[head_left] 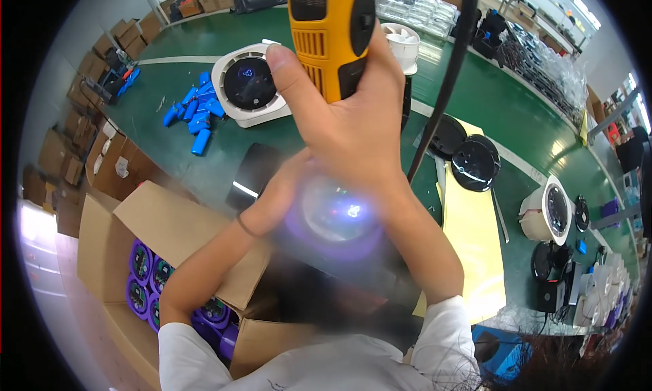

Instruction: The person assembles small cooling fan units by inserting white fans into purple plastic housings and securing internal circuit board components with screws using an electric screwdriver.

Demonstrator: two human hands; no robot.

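Note:
My right hand (356,133) is wrapped round a yellow and black power tool (326,48) with vent slots, thumb out to the left. The tool's top end is cut off by the upper edge. Below my right wrist, a round purple-rimmed unit (329,218) shows a lit display; a blurred haze covers it. My left hand (278,190) lies against the unit's left side, its fingers hidden behind my right hand. A white housing with a round black display (249,84) stands beyond my hands. Blue cylindrical cells (197,109) lie in a pile left of it.
An open cardboard box (109,275) at lower left holds several purple units (138,297). Yellow sheets (472,248) lie right, topped by black discs (475,163). A black cable (445,78) crosses beside my right hand. A white fan part (401,48) and white device (543,211) stand on the green table (502,95).

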